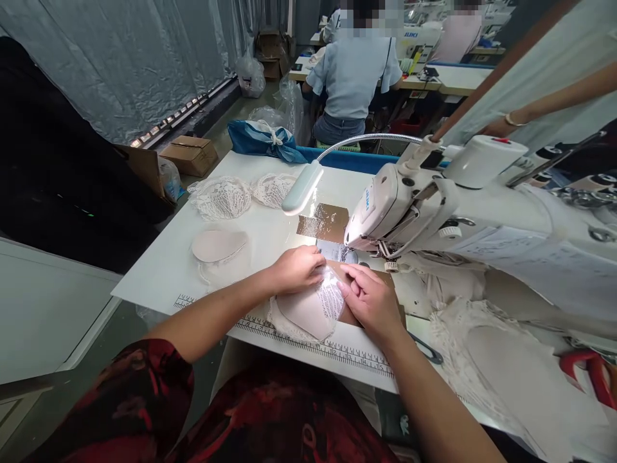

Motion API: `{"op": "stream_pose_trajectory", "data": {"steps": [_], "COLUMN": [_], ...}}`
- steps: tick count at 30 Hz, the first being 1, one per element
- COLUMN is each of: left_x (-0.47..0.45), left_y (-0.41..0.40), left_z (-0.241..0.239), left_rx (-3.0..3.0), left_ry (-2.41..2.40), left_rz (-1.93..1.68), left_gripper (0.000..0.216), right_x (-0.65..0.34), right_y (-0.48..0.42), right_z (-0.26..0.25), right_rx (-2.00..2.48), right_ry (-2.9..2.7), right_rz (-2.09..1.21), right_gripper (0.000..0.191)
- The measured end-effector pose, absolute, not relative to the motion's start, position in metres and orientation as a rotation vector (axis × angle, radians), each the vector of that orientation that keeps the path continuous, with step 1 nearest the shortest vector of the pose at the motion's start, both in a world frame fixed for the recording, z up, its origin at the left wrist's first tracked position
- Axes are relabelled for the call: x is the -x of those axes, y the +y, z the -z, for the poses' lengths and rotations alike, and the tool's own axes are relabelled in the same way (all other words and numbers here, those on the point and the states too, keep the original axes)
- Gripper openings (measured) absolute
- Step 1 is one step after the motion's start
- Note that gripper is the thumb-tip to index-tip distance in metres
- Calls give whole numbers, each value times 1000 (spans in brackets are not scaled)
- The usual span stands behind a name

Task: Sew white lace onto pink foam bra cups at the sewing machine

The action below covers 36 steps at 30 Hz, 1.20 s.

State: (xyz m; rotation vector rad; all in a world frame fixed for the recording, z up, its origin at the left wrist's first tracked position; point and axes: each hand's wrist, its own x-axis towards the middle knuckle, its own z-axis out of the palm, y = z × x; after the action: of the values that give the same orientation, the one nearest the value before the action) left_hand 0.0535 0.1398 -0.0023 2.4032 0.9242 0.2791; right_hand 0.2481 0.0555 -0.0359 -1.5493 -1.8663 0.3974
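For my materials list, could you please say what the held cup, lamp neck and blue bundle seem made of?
Held cup: likely padded fabric, matte; smooth beige face, lacy edge.
Lamp neck: probably metal, shiny; ribbed, silvery glints.
Blue bundle: fabric or plastic, satiny; folds.

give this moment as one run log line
left hand: curled at far edge of lace cup | right hand: at its lace-covered right side | sewing machine: ahead right | lamp: above table

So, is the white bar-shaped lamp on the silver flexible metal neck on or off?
The lamp looks on: bright light falls below it, brightening the white lace of the beige fabric cup.
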Motion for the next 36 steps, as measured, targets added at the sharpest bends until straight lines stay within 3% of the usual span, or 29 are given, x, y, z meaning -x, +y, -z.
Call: {"op": "stream_pose_trajectory", "data": {"steps": [4,11,16,25,27,30,36], "left_x": [-67,-58,-49,-35,-34,-33,-36], "left_y": [139,145,152,152,153,155,150], "left_z": [7,8,7,17,19,21,25], "left_rx": [-2317,-1639,-1512,-1278,-1242,-1205,-1182], "left_ry": [806,543,511,584,618,647,675], "left_rz": [-278,-166,-82,-391,-402,-395,-384], "left_gripper": [4,22,29,39,32,43,43], "right_x": [-249,-246,-248,-252,-253,-255,-253], "right_y": [55,54,53,53,54,55,55], "right_z": [36,27,22,20,22,27,33], "right_rx": [1638,1601,1631,1592,1589,1636,1641], "right_ry": [-1840,-1823,-1774,-1837,-1860,-1856,-1770], "right_rz": [-635,-777,-859,-905,-889,-800,-308], "right_gripper": [50,29,31,30,29,31,21]}}
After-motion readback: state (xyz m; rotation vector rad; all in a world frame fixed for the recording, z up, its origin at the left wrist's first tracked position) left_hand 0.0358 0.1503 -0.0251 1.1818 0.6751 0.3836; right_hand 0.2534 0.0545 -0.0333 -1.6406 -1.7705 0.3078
